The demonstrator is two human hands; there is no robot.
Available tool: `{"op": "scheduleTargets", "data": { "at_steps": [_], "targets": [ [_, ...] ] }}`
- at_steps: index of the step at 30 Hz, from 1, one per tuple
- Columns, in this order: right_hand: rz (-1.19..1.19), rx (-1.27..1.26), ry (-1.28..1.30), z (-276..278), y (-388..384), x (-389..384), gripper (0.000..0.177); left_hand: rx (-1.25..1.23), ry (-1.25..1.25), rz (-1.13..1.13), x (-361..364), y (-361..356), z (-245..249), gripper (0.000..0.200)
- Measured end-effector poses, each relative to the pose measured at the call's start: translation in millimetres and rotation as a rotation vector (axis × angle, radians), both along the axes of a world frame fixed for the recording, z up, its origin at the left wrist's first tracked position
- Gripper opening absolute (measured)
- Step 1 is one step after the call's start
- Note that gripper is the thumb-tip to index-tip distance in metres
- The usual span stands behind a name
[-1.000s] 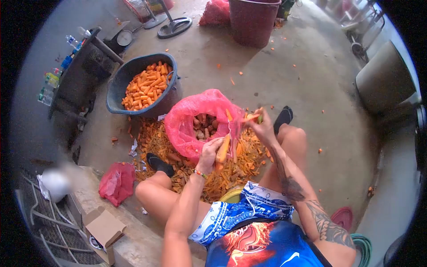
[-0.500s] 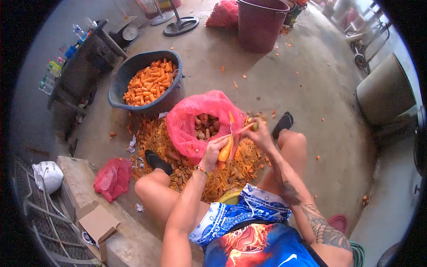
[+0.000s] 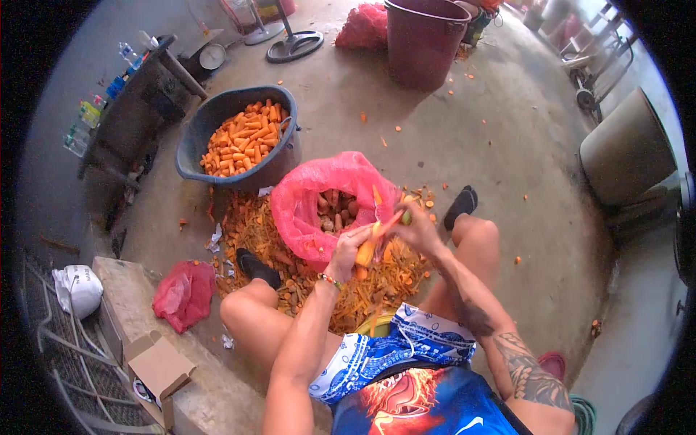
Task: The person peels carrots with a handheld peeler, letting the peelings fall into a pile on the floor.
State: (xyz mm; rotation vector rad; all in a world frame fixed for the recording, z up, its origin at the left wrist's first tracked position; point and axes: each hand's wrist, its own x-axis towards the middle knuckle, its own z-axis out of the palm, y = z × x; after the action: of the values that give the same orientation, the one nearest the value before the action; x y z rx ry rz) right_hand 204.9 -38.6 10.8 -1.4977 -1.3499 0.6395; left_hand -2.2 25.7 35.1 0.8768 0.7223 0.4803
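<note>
Orange, tapered carrot (image 3: 365, 254): located in front of the person, slanted above the floor litter, just beside the near right edge of the sack. The bare left hand (image 3: 351, 243), with a beaded bracelet at the wrist, is clamped around it. The bare right hand (image 3: 420, 226) is closed on a small hand tool with a green part (image 3: 406, 217)—blurred, its far end at the carrot; contact between the two cannot be confirmed.

Directly beyond the left hand stands a pink mesh sack (image 3: 296, 226), mouth open, brownish unpeeled roots (image 3: 337, 210) visible inside. Around its base lies a spread of orange-brown peelings (image 3: 250, 217). Behind the sack, to the left, stands a round blue-grey plastic tub (image 3: 286, 156), heaped with bright orange peeled carrots (image 3: 245, 139). Farther off: a dark red plastic bucket (image 3: 420, 51)—upright, near a red mesh bag (image 3: 362, 27).
</note>
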Motion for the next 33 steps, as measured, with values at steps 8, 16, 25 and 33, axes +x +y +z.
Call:
{"op": "scheduleTargets", "data": {
  "at_steps": [8,16,25,33],
  "targets": [
    [0.002,0.039,0.048,4,1,-1,0.046,-0.059,-0.03,0.006,1,-1,9,0.042],
    [-0.036,0.026,0.072,-7,4,6,0.052,-0.036,-0.011,0.017,-2,1,10,0.041],
    [-0.186,-0.051,0.106,-34,15,21,0.054,-0.095,-0.032,0.025,0,4,0,0.041],
    [-0.21,-0.126,0.179,-12,14,25,0.052,-0.064,0.056,0.005,-1,0,2,0.041]
  ]
}}
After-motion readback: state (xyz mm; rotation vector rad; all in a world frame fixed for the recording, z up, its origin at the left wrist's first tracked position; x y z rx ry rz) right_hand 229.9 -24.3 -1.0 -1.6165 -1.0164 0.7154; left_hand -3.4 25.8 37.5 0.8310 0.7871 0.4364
